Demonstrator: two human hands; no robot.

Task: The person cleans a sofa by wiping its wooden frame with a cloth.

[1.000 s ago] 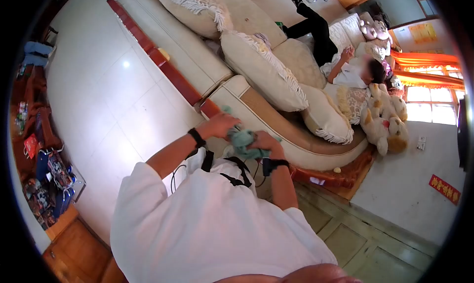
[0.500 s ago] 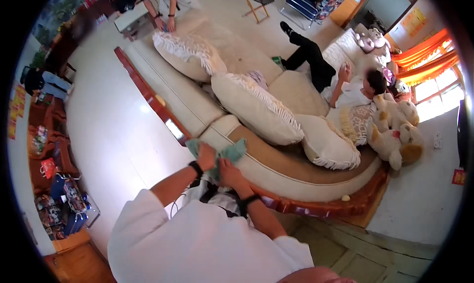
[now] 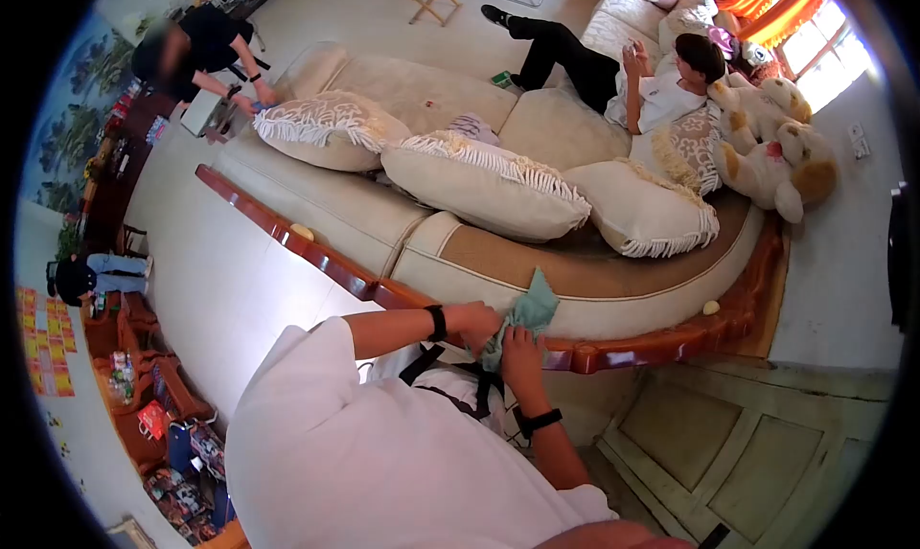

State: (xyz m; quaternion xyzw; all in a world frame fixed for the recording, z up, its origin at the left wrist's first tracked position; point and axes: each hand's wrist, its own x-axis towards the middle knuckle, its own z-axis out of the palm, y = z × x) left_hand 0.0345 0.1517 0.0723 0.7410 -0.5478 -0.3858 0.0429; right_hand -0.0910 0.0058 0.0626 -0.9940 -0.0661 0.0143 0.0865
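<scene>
A crumpled green cloth is bunched between my two hands, at the back of the beige sofa. My left hand is closed on the cloth's left side. Fingers curled, my right hand grips its lower part. One pointed corner of the cloth sticks up against the sofa's padding. Just below runs the sofa's glossy reddish wooden trim; whether the cloth presses on it I cannot tell. Both my wrists wear black bands.
Fringed cushions line the sofa back. A person in a white shirt reclines beyond them, near plush dogs. Another person in black leans over the sofa's far end. A panelled door is at lower right.
My hands and the green cloth have shifted right along the sofa's back edge. The cloth, spread to both sides before, is now more bunched. My view has turned too.
</scene>
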